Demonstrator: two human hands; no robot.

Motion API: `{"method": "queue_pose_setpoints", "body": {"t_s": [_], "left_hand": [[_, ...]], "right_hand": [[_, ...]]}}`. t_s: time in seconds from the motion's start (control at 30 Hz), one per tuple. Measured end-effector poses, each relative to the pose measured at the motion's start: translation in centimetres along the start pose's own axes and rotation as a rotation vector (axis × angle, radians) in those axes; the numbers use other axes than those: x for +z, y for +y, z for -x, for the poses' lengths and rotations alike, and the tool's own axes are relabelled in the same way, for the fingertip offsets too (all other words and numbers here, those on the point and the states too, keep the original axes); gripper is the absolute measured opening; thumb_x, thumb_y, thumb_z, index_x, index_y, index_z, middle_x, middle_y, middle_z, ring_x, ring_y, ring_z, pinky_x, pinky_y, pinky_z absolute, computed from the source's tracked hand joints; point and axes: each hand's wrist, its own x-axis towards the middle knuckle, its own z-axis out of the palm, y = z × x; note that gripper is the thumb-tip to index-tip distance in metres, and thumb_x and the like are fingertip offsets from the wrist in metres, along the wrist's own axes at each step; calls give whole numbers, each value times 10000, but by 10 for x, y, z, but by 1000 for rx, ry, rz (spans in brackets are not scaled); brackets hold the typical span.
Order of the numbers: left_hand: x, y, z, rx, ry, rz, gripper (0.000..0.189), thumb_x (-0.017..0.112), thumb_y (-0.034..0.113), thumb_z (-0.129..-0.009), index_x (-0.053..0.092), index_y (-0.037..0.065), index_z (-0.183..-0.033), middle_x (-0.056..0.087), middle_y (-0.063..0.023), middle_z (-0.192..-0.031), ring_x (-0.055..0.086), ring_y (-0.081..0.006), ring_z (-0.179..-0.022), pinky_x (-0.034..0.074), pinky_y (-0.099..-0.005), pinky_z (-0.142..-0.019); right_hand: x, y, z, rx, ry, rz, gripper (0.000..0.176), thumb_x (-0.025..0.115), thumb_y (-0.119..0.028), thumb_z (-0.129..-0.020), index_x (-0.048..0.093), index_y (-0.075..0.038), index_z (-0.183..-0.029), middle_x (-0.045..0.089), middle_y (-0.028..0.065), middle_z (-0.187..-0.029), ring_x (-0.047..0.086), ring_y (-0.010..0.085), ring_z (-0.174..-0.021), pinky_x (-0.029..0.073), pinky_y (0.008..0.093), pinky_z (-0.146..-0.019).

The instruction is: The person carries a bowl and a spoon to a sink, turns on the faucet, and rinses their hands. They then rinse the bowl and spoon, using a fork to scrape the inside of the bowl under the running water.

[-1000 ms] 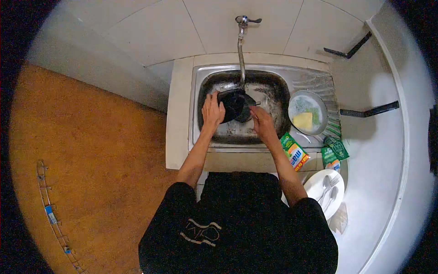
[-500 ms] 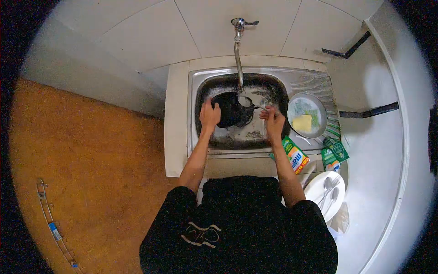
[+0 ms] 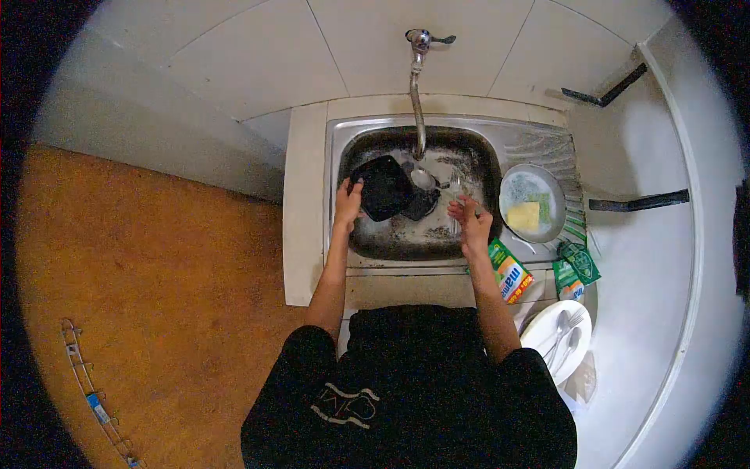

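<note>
My left hand [image 3: 348,205] grips the left edge of a black square plate [image 3: 383,189], held tilted over the left side of the sink [image 3: 414,242]. Beneath its right edge, another dark dish [image 3: 422,205] shows in part. A ladle [image 3: 424,179] with a round metal bowl lies by that dish, under the tap. On the right side of the basin, my right hand [image 3: 471,223] hovers with loosely curled, parted fingers and nothing visible in them. A fork [image 3: 456,184] lies on the basin floor, partly behind those fingers.
On the drainboard sits a pan [image 3: 558,223] with suds, a yellow sponge [image 3: 523,216] inside. Two green packets [image 3: 509,272] [image 3: 576,270] lie near the sink's front right. A white plate [image 3: 578,356] carries spoons and a fork. The tap [image 3: 418,102] reaches over the basin.
My left hand has raised and tilted the black plate, moving slightly left. My right hand has let go of the ladle's handle and drawn a little toward me.
</note>
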Motion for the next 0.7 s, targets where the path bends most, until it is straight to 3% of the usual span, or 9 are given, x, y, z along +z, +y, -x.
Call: {"method": "queue_pose_setpoints", "body": {"t_s": [0.1,0.23,0.33,0.47,0.53,0.7], "left_hand": [[0,-9,-10,-40,-11,23,795,518,523,-755,215,50,-1318,349,-175,-1279,377,-306,-1146,361,-457,-864],[8,-34,-29,-116,-51,70,941,492,657,-689,132,87,-1346,285,-167,-1322,341,-298,-1175,346,-432,-867],[22,-39,-34,-205,-92,49,923,458,682,-688,167,95,-1337,287,-156,-1316,382,-293,-1132,394,-423,-799],[38,-48,-31,-125,-134,116,853,419,678,-712,233,94,-1305,289,-150,-1304,436,-296,-1053,427,-414,-718],[43,-51,-32,-174,-176,188,751,416,623,-754,282,91,-1267,386,-143,-1217,513,-257,-918,459,-361,-583],[50,-34,-11,-111,-150,152,660,411,527,-793,270,102,-1278,391,-147,-1214,528,-262,-909,477,-363,-577]], "right_hand": [[-4,-8,8,-22,-8,43,352,479,-276,-866,528,65,-936,591,141,-786,583,173,-656,483,280,-616],[-3,-30,16,-210,41,240,323,439,-246,-886,534,59,-934,587,110,-764,570,147,-646,468,266,-615],[10,-43,25,-294,29,411,309,417,-225,-895,534,57,-939,583,97,-742,561,133,-630,464,258,-600],[9,-11,18,-367,-74,629,241,409,-155,-893,534,43,-952,588,95,-714,552,120,-592,462,245,-562],[27,-14,24,-509,-85,797,176,419,-80,-871,533,27,-953,584,126,-701,564,156,-581,464,269,-557],[37,-5,12,-674,-88,987,153,425,-54,-855,533,23,-931,565,136,-687,569,200,-581,455,295,-543]]}}
